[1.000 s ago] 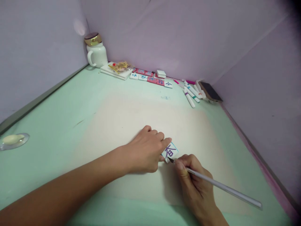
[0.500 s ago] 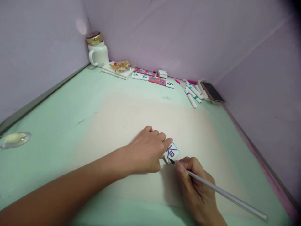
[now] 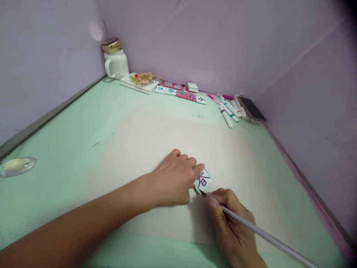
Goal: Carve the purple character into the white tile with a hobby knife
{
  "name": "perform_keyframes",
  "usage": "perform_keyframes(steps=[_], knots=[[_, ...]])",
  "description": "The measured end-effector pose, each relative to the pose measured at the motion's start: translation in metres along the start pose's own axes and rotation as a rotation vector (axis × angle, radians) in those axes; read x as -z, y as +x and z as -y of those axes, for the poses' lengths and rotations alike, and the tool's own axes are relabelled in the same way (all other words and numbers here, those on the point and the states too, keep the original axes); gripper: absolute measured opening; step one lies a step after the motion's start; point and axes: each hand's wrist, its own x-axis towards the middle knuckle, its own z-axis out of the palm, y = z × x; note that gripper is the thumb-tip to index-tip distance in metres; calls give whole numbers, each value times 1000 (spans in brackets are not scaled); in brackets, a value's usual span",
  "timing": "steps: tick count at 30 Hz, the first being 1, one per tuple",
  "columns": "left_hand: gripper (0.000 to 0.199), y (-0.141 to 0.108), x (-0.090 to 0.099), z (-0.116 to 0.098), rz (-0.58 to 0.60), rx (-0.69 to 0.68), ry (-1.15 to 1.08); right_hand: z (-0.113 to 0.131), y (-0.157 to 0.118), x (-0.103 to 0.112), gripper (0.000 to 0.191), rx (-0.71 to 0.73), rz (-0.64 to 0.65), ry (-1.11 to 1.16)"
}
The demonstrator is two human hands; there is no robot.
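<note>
My left hand (image 3: 178,178) lies low over the pale mat, fingers bent, its fingertips pinning the left side of a small white block (image 3: 205,179). On the block's top is a purple Chinese character, and a blue line runs along its upper right edge. In my right hand (image 3: 234,223) is a silver craft knife (image 3: 267,236), gripped like a pen. Its dark pointed tip is at the block's lower corner; whether it cuts in, I cannot tell. My left fingers hide part of the block.
At the back stand a white mug (image 3: 117,65), a packet (image 3: 144,79) on white slabs, and several red and white blocks (image 3: 181,93) with characters. Marker pens (image 3: 226,116) and a phone (image 3: 252,108) lie back right. A clear spoon-shaped item (image 3: 19,166) rests at left.
The knife tip has shifted slightly left and down at the block's lower corner, with my right hand following a little. My left hand and the block stay in place.
</note>
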Motion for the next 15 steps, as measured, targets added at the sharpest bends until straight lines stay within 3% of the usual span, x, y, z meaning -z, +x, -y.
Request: perform_keyframes(steps=[9,15], knots=[[37,-1,1,0,4,-4,3,3,0,-1,16,-44,13,63],[40,-1,0,1,2,-7,1,9,3,-2,20,-92,-120,272]])
